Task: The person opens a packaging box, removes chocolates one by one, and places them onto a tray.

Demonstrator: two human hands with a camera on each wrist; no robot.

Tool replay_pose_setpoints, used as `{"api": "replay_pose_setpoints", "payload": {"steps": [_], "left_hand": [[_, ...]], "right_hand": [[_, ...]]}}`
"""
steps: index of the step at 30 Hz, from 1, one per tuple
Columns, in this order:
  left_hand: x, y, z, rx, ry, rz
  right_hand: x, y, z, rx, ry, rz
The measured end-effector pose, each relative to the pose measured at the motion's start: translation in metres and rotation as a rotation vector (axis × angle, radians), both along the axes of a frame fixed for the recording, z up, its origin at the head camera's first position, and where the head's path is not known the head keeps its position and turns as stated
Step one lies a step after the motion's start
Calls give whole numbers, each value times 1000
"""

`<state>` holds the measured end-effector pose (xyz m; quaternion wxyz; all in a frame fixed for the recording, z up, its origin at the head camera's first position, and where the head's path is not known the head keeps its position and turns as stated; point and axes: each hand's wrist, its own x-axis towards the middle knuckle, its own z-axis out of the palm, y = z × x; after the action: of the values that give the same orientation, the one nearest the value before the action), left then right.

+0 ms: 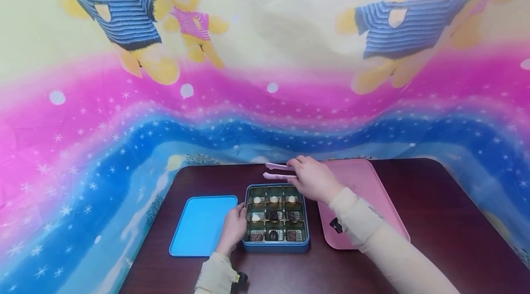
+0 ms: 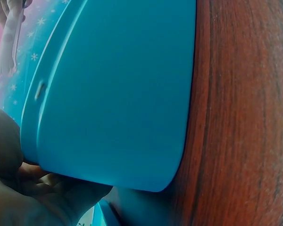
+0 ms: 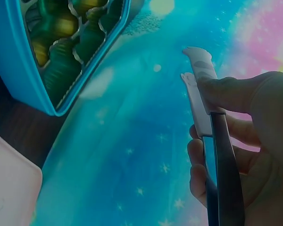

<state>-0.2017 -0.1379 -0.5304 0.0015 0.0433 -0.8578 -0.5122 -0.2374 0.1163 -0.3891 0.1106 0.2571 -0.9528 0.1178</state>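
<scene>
A blue tin [image 1: 276, 248] with a gold divided insert holds several white chocolates [image 1: 274, 199] and dark chocolates [image 1: 273, 235], each in its own compartment. My left hand [image 1: 234, 229] grips the tin's left edge; in the left wrist view the thumb is at the rim and the fingers lie along the side wall. Above the tin's far right corner, my right hand [image 1: 312, 176] holds a pair of tongs [image 3: 198, 103] with pale pink tips and metal arms. The tong tips point left, spread apart, with nothing between them.
Left of the tin lies a light blue lid [image 1: 203, 227]. A pink tray [image 1: 364, 179] lies to the right, partly under my right forearm. The dark wooden table [image 1: 447, 220] ends at a cloth backdrop [image 1: 265, 114] printed with bears.
</scene>
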Motion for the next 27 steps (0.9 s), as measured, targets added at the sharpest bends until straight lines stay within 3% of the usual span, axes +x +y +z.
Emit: {"api": "replay_pose_setpoints", "payload": {"steps": [15,21,27], "left_hand": [[0,-1,1,3,6,-2],[0,-1,2,19,-3,-7],[0,1,2,22,6,-2]], "right_hand": [[-7,-29,-15,59,-30,17],[-9,-37,-25,139,-7,29],[-9,-44,-34,195,-39,44]]}}
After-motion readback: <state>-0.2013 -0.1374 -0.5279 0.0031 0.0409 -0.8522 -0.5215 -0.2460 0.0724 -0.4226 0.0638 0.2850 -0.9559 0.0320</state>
